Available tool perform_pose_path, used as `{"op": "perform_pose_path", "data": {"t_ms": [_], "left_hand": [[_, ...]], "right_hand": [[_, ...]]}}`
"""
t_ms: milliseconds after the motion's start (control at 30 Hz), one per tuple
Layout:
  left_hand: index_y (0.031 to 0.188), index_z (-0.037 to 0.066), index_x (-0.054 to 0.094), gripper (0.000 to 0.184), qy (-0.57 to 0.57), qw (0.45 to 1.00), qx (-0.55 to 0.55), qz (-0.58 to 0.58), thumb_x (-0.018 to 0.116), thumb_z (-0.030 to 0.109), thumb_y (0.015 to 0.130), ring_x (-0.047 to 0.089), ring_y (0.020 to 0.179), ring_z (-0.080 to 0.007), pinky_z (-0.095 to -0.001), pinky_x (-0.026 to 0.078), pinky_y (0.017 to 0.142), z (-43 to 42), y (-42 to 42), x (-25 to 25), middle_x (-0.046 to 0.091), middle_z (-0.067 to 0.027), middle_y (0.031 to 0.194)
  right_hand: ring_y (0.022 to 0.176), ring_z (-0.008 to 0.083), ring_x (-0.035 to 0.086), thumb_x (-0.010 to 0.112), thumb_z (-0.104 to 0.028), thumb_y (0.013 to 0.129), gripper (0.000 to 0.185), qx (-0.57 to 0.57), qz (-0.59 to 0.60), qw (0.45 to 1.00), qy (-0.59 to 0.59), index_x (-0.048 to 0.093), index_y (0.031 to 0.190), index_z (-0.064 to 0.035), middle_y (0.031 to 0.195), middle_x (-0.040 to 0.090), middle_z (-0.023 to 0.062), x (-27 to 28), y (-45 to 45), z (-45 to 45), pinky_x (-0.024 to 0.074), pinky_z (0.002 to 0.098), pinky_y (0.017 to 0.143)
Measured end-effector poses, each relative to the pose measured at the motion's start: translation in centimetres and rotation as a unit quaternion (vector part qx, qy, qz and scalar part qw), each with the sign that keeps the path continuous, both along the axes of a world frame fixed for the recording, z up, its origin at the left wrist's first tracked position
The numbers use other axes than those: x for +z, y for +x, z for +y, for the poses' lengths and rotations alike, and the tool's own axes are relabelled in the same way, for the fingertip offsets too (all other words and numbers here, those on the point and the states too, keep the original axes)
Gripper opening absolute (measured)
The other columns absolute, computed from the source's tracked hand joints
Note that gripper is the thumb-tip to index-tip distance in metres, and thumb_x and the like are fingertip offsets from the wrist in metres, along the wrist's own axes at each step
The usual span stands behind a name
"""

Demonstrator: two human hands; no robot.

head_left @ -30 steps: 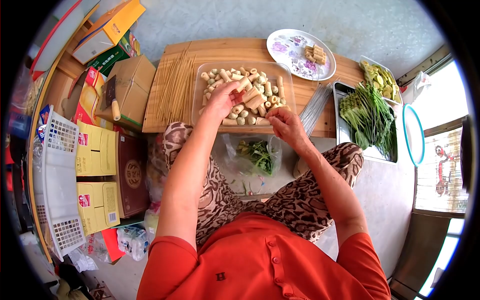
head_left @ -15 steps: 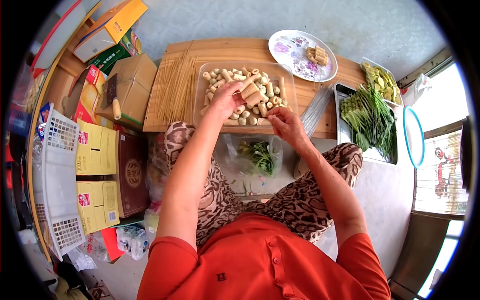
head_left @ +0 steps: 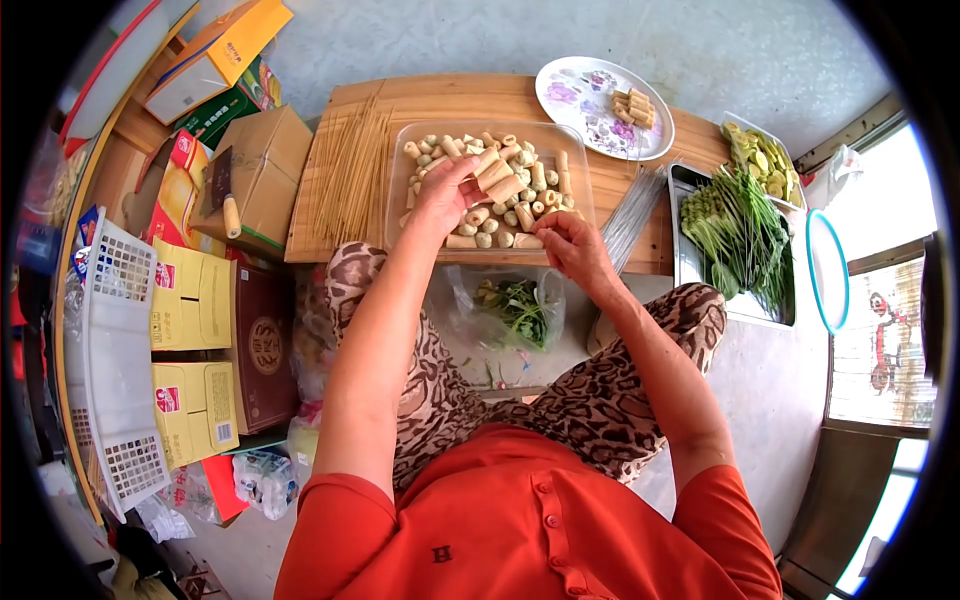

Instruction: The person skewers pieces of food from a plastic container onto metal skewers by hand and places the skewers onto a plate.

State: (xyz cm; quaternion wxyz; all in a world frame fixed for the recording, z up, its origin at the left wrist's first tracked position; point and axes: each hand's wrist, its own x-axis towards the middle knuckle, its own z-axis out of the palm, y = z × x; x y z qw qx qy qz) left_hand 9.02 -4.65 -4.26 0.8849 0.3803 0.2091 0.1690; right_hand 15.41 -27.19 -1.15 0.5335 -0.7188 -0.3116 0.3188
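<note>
The left hand (head_left: 447, 197) has its grip closed on a few short rolls (head_left: 503, 188), over the clear tub (head_left: 578, 146) on the surface (head_left: 430, 102). The right hand (head_left: 574, 246) pinches its fingertips together near the tub's front right corner; whether they hold anything, I cannot tell. Beyond the tub, rightward, a plate (head_left: 562, 118) bears one small stack (head_left: 633, 108), apparently done; many loose pieces (head_left: 440, 150) in the tub seem left. Thin sticks (head_left: 350, 190) lie left of the tub.
</note>
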Motion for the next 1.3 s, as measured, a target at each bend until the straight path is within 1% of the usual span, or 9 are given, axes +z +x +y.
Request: {"op": "perform_pose_path", "data": {"t_ms": [367,600,667,733,833,967,1033,1200,1300], "left_hand": [[0.100,0.004,0.059,0.021,0.025,0.999,-0.039,0.010,0.065,0.016,0.084,0.063,0.089,-0.0199,-0.0348,0.055,0.077,-0.4,0.2,-0.5,0.063,-0.0089,0.099],[0.094,0.004,0.059,0.020,0.102,0.992,0.017,0.072,0.064,0.022,0.086,0.064,0.073,-0.0162,-0.0288,0.055,0.061,0.0,0.3,-0.8,0.062,-0.0033,0.086],[0.094,0.003,0.061,0.019,0.261,0.952,0.043,0.152,0.062,0.021,0.087,0.063,0.071,-0.0132,-0.0250,0.052,0.060,0.5,0.7,-1.5,0.064,-0.0032,0.084],[0.092,0.004,0.064,0.019,0.484,0.848,0.059,0.206,0.062,0.021,0.084,0.060,0.065,-0.0091,-0.0231,0.047,0.057,0.7,1.2,-3.6,0.063,-0.0020,0.078],[0.101,0.011,0.066,0.025,0.682,0.671,0.048,0.285,0.067,0.020,0.077,0.059,0.082,-0.0237,-0.0363,0.048,0.074,-0.3,0.9,-3.7,0.059,-0.0078,0.091],[0.102,0.012,0.064,0.027,0.676,0.658,0.072,0.324,0.069,0.019,0.076,0.053,0.102,-0.0304,-0.0423,0.045,0.084,-1.3,0.5,-3.3,0.054,-0.0120,0.107],[0.106,0.013,0.063,0.031,0.760,0.575,-0.020,0.302,0.070,0.017,0.075,0.049,0.108,-0.0325,-0.0436,0.043,0.088,-1.9,-0.2,-2.7,0.049,-0.0130,0.111],[0.096,0.010,0.060,0.022,0.784,0.546,-0.009,0.295,0.068,0.010,0.075,0.050,0.103,-0.0319,-0.0433,0.042,0.087,-2.1,-0.3,-3.2,0.050,-0.0129,0.103],[0.099,0.008,0.058,0.025,0.722,0.620,-0.001,0.307,0.066,0.005,0.075,0.051,0.102,-0.0315,-0.0411,0.043,0.085,-1.8,0.0,-3.3,0.051,-0.0135,0.102]], "right_hand": [[0.050,0.0054,0.045,0.053,-0.011,0.090,0.013,-0.002,-0.024,1.000,0.002,0.058,0.089,0.0005,0.057,0.049,-0.0009,0.6,-0.1,-0.3,0.0349,0.0228,0.046],[0.052,0.0047,0.045,0.055,-0.013,0.090,0.014,-0.045,-0.014,0.999,0.011,0.059,0.090,0.0000,0.059,0.050,-0.0016,1.5,0.3,-0.5,0.0357,0.0218,0.047],[0.052,0.0044,0.045,0.055,-0.013,0.091,0.014,-0.062,0.008,0.998,0.032,0.059,0.091,-0.0002,0.060,0.050,-0.0018,1.4,0.7,-0.6,0.0354,0.0213,0.047],[0.051,0.0036,0.044,0.055,-0.013,0.092,0.013,-0.076,0.028,0.996,0.034,0.059,0.092,-0.0003,0.059,0.050,-0.0024,1.5,1.2,-0.9,0.0345,0.0201,0.046],[0.051,0.0036,0.044,0.054,-0.013,0.092,0.014,-0.079,0.019,0.996,0.035,0.059,0.092,-0.0002,0.058,0.050,-0.0024,1.8,1.1,-1.2,0.0346,0.0206,0.046],[0.051,0.0037,0.044,0.054,-0.014,0.092,0.014,-0.073,0.019,0.997,0.021,0.059,0.091,-0.0001,0.058,0.050,-0.0022,2.1,0.9,-1.3,0.0348,0.0208,0.046],[0.051,0.0037,0.045,0.054,-0.014,0.092,0.015,-0.069,0.021,0.997,0.010,0.059,0.091,-0.0001,0.058,0.050,-0.0019,2.1,0.8,-1.4,0.0351,0.0209,0.046],[0.051,0.0041,0.045,0.054,-0.014,0.092,0.015,-0.065,0.016,0.997,0.029,0.059,0.091,0.0006,0.058,0.050,-0.0016,1.8,0.9,-1.8,0.0355,0.0216,0.046],[0.051,0.0044,0.045,0.054,-0.013,0.091,0.015,-0.064,0.005,0.998,0.024,0.059,0.091,0.0010,0.058,0.050,-0.0014,2.0,0.8,-1.8,0.0357,0.0222,0.046]]}}
